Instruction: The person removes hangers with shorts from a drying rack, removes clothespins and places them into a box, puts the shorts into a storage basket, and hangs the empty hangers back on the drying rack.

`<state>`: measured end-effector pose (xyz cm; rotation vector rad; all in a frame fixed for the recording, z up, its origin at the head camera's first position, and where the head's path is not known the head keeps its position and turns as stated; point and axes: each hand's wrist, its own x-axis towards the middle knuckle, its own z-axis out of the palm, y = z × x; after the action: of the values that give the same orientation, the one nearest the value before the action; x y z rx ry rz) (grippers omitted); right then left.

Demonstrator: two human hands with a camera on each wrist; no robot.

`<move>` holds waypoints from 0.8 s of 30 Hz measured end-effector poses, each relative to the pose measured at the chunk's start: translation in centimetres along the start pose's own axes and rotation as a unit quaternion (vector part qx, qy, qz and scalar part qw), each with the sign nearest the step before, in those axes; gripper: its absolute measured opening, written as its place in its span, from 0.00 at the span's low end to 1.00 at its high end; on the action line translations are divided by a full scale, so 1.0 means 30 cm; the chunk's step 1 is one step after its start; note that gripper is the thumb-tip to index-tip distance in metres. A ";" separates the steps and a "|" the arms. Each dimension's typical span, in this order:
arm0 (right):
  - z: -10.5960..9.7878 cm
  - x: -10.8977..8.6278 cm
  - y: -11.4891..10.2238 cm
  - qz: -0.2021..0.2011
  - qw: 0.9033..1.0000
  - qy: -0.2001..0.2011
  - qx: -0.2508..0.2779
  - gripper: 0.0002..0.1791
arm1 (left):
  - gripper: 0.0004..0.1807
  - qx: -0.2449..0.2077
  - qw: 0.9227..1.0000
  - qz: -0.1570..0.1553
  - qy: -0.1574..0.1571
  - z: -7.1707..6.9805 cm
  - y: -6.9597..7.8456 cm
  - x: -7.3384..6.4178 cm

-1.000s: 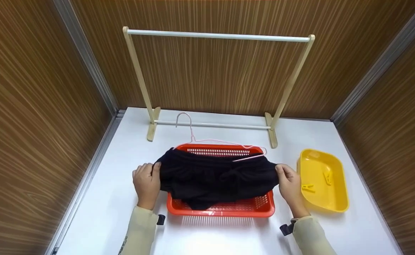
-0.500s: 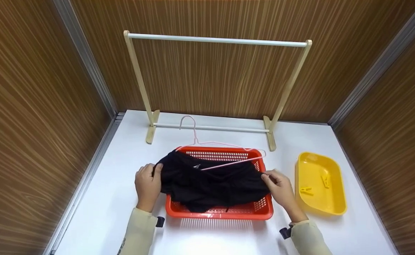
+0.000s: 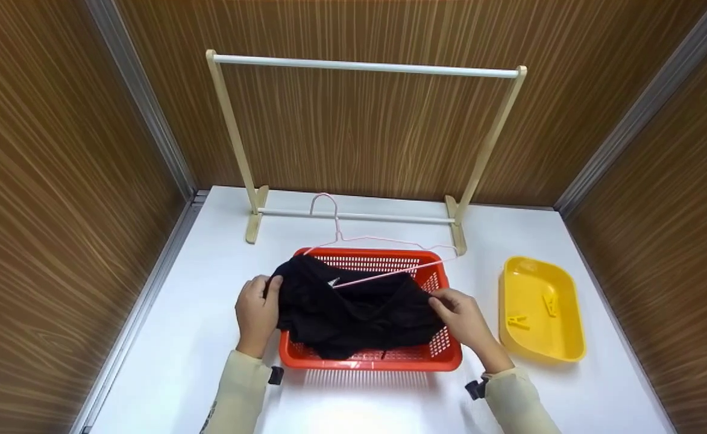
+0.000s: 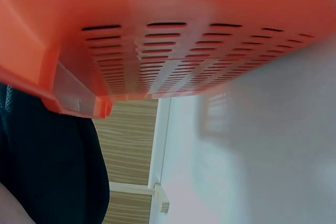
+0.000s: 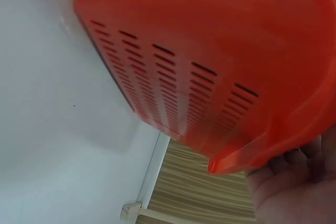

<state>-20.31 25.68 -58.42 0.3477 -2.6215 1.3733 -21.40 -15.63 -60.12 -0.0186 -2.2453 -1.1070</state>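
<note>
A pair of black shorts [image 3: 353, 319] with a gathered waist lies over the red basket [image 3: 371, 364]. My left hand [image 3: 258, 313] grips the shorts' left side, thumb on top. With thumb and fingers, my right hand [image 3: 458, 316] pinches their right side near the basket's right rim. A pink wire hanger [image 3: 383, 241] has its left end inside the waist opening. Its hook points up toward the rack, and its right end sticks out over the basket's back right corner. In the left wrist view the shorts [image 4: 47, 156] hang beside the basket wall.
Behind the basket stands a clothes rack [image 3: 365, 65] with a white top bar and wooden legs. On the right, a yellow tray [image 3: 546, 349] holds two yellow clothes pegs [image 3: 549, 304]. Wood-grain panels [image 3: 353, 138] enclose the white table [image 3: 172, 343] at the back and sides.
My right hand has moved left with the right side of the shorts, bunching the waist. The waist opening has widened, and more of the hanger's lower bar shows. My left hand has shifted slightly right.
</note>
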 end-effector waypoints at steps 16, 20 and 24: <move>0.108 0.008 -0.041 -0.131 0.983 -0.104 -0.080 0.04 | 0.14 -0.018 0.999 0.040 -0.023 0.062 0.049 -0.004; 0.135 -0.002 -0.045 -0.129 0.969 -0.174 -0.119 0.11 | 0.15 -0.026 0.998 0.039 -0.029 0.078 0.052 -0.016; 0.140 -0.015 -0.044 -0.103 0.959 -0.228 -0.132 0.18 | 0.16 -0.023 0.998 0.038 -0.035 0.086 0.049 -0.029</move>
<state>-19.65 21.56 -59.87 0.9665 -2.9663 0.9480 -21.68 -12.60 -60.72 -0.1634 -2.2610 -1.1329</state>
